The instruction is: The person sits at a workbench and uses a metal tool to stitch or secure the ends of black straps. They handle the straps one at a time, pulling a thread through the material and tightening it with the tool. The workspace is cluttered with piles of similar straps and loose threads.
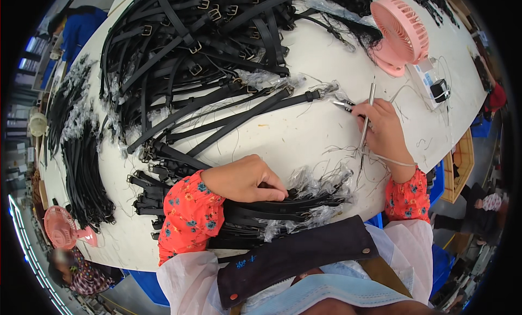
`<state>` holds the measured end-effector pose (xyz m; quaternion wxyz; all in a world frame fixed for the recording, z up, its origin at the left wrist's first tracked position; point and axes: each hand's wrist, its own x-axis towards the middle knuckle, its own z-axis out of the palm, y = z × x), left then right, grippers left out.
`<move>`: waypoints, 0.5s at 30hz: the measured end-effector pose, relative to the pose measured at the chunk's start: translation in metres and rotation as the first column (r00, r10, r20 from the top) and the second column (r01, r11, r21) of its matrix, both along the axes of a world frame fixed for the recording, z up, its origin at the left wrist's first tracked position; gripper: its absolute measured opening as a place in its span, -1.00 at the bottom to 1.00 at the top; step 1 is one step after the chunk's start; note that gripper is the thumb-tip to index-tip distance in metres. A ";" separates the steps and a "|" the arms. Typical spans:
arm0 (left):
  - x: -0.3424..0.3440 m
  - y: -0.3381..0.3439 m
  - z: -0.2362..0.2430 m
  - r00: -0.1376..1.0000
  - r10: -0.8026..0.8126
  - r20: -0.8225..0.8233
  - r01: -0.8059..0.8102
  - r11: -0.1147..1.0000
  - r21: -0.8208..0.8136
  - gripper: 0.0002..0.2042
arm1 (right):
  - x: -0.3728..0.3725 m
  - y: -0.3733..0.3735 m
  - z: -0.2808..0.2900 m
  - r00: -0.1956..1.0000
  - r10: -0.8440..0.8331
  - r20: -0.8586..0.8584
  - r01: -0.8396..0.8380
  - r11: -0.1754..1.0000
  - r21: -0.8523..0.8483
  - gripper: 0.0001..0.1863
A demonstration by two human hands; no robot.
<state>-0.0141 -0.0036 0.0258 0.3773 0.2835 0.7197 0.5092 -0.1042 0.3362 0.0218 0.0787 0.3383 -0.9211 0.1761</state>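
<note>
My right hand (pixel 380 127), at centre right, grips small thread snips (pixel 343 105) with metal tips and a dark handle; a slim silver rod-like tool (pixel 371 91) crosses its fingers. Lower at centre, my left hand (pixel 253 181) is curled, thumb and fingertips on a bundle of black straps (pixel 272 211) with clear plastic wrappings (pixel 304 179) at their ends; what exactly the fingertips grip is partly hidden. Loose threads lie beneath my right hand. Several buckled black straps (pixel 234 119) lie across the white table (pixel 288 141) above my left hand.
A large strap pile (pixel 190 43) covers the back left; another bundle (pixel 81 179) lies left. A pink fan (pixel 397 29) stands by a power strip (pixel 427 84) back right, another (pixel 60 226) at lower left. Wooden crate (pixel 457 171) at right. Other people are around the table's edges.
</note>
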 end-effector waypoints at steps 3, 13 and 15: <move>0.000 0.009 -0.014 0.982 0.178 -0.071 -0.180 0.983 -0.031 -0.79 | -0.010 -0.021 -0.003 0.996 0.087 0.021 -0.083 0.987 -0.137 -0.73; -0.005 0.021 -0.017 0.436 0.403 -0.805 -0.603 0.794 0.071 -0.67 | -0.011 -0.069 -0.016 0.922 0.387 -0.021 -0.384 0.904 -0.187 -0.79; -0.004 0.021 -0.021 0.489 0.439 -0.754 -0.567 0.817 0.108 -0.70 | 0.004 -0.076 -0.021 0.891 0.453 -0.011 -0.437 0.853 -0.285 -0.78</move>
